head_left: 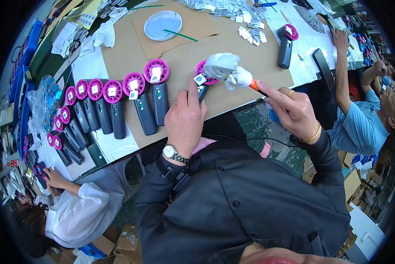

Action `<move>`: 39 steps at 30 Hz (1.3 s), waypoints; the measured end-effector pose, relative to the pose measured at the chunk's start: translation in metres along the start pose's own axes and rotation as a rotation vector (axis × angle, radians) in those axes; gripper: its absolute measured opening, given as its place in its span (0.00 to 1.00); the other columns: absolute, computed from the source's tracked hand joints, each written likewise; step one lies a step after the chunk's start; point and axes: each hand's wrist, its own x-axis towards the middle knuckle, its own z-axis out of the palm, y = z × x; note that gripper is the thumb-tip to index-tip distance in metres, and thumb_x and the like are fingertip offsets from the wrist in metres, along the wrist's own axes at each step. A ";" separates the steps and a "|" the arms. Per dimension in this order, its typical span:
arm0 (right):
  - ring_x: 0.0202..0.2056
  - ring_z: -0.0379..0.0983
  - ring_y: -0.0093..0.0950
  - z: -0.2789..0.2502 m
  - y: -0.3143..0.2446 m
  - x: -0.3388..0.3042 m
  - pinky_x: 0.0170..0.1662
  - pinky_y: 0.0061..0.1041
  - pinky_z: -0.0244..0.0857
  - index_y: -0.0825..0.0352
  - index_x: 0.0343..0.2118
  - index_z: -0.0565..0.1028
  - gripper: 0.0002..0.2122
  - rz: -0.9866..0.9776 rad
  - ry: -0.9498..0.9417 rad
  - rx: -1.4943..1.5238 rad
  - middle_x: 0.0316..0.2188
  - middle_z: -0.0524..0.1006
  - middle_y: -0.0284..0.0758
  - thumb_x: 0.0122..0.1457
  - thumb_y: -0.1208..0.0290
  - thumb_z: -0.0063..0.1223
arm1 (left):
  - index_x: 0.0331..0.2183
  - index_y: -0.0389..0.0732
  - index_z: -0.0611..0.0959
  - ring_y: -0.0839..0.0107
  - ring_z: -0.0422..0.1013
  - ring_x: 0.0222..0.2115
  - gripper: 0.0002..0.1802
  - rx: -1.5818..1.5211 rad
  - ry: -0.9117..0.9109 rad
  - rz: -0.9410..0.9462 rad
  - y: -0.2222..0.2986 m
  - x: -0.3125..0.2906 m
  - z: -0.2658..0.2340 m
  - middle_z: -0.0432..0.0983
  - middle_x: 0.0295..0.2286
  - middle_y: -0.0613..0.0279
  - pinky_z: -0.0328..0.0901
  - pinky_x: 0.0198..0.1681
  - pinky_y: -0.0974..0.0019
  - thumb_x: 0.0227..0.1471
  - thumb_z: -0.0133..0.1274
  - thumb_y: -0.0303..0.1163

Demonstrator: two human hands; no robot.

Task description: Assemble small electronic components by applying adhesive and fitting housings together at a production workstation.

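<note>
My left hand (185, 119) holds down a grey handheld fan with a magenta round head (200, 67). Its index finger reaches up to a small white square piece (200, 79) on the fan. In my right hand (293, 110) is a hammer-like tool by its orange and black handle (254, 85). White cloth, tied with a band, wraps the tool's head (221, 66), which hangs over the fan and covers part of it. Left of my left hand lies a row of similar fans (146, 110), with white squares on their heads.
A round clear dish (163, 25) with a green stick (180, 35) lies on cardboard (140, 26). Small silvery squares (252, 33) are heaped at the back. Another fan (285, 50) lies at the right. Co-workers sit at the left (81, 215) and right (360, 123).
</note>
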 end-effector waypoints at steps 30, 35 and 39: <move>0.28 0.76 0.19 0.022 -0.011 0.010 0.36 0.20 0.70 0.72 0.69 0.72 0.24 0.147 0.111 0.490 0.33 0.83 0.34 0.71 0.83 0.55 | 0.60 0.33 0.79 0.52 0.74 0.44 0.35 0.125 0.260 -0.097 -0.022 -0.008 -0.036 0.77 0.41 0.53 0.69 0.46 0.51 0.58 0.68 0.44; 0.29 0.78 0.23 0.029 -0.024 0.042 0.37 0.23 0.72 0.71 0.67 0.75 0.24 -0.012 0.075 0.333 0.38 0.86 0.40 0.68 0.85 0.58 | 0.57 0.35 0.81 0.53 0.73 0.44 0.33 0.329 0.112 -0.187 -0.029 -0.019 -0.041 0.78 0.42 0.54 0.66 0.46 0.52 0.58 0.68 0.46; 0.29 0.80 0.26 0.030 -0.027 0.056 0.38 0.24 0.73 0.70 0.65 0.77 0.25 -0.086 0.031 0.239 0.43 0.87 0.46 0.64 0.86 0.60 | 0.56 0.34 0.81 0.53 0.73 0.44 0.31 0.271 0.067 -0.200 -0.031 -0.027 -0.047 0.78 0.41 0.54 0.66 0.46 0.52 0.59 0.67 0.45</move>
